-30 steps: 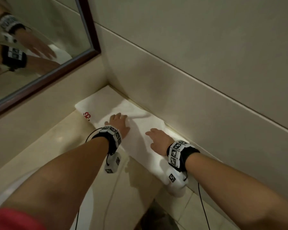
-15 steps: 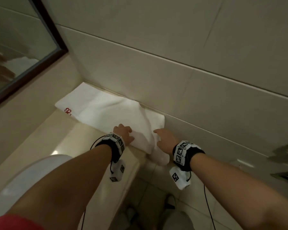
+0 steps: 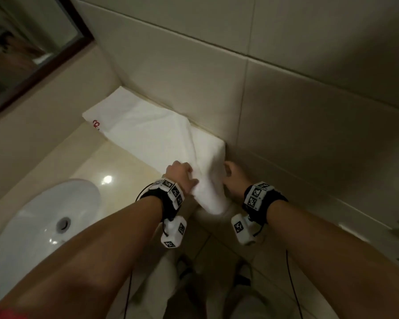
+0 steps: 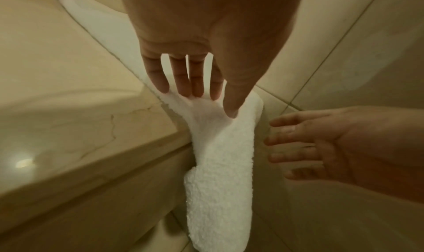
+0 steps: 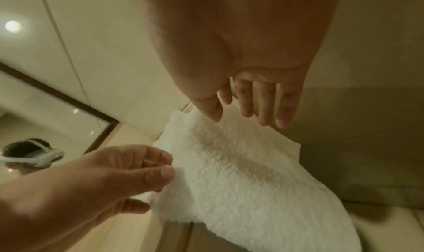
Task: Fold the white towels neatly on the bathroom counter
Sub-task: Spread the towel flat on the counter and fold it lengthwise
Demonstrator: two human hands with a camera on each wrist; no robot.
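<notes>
A white towel (image 3: 152, 134) with a red logo lies along the wall on the beige counter (image 3: 115, 162). Its near end droops over the counter's end, as the left wrist view (image 4: 220, 165) and the right wrist view (image 5: 241, 165) both show. My left hand (image 3: 182, 176) pinches the towel's left edge near that end, thumb on top (image 4: 213, 104), fingers curled at the edge (image 5: 160, 165). My right hand (image 3: 230, 173) is at the towel's right side by the wall, fingers straight and spread (image 4: 286, 147), tips just off the cloth (image 5: 250, 118).
A white sink basin (image 3: 44, 215) is set into the counter at the left. A dark-framed mirror (image 3: 21, 54) hangs at the upper left. The tiled wall (image 3: 286, 111) runs close along the towel's right side. Below the counter's end the floor and dark footwear (image 3: 184, 265) show.
Both hands left their flat press on the middle of the towel and came back to its near end. The left hand has taken hold of the edge; the towel's end now looks bunched.
</notes>
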